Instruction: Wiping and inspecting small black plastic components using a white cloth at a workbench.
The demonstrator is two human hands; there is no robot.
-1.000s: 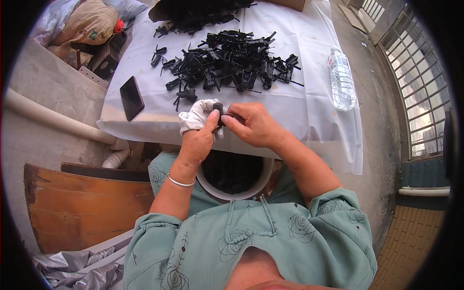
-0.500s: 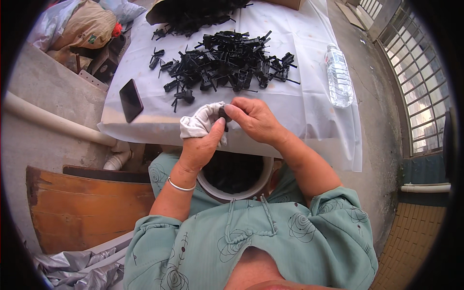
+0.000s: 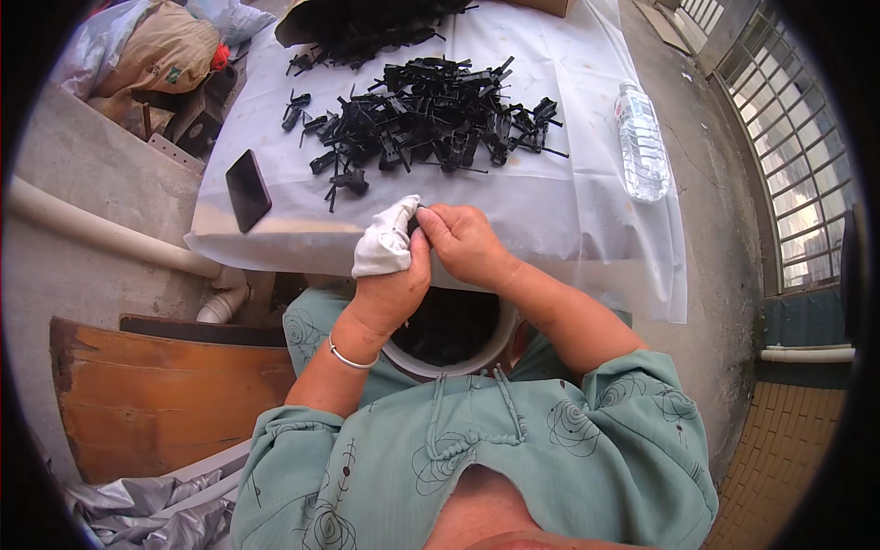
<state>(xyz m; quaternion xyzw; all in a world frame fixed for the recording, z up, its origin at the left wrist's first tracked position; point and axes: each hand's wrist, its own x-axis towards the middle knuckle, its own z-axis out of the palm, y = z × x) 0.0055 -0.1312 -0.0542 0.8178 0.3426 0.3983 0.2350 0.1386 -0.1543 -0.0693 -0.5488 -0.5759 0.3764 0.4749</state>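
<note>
My left hand [image 3: 396,289] has white cloth [image 3: 383,247] over its fingers, with the thumb bare, and is closed on a small black plastic part [image 3: 414,221]. My right hand [image 3: 472,246] meets it from the right, thumb and fingers pinched on the same part; most of the part is hidden between the hands. Both hands are above the table's near edge, over a white bucket [image 3: 506,337] of dark pieces between my knees. Beyond them on the table lies a heap of black plastic parts [image 3: 412,119] with thin rods sticking out.
A dark phone [image 3: 248,191] lies at the table's left and a clear water bottle [image 3: 644,147] at its right, both on a translucent plastic sheet [image 3: 587,215]. More black parts [image 3: 367,27] spill from a bag at the back. An orange-brown board [image 3: 165,394] leans lower left.
Both hands have dipped slightly toward me and drawn closer together. My left wrist has turned, and the cloth now covers more of the grip. The heap has not moved.
</note>
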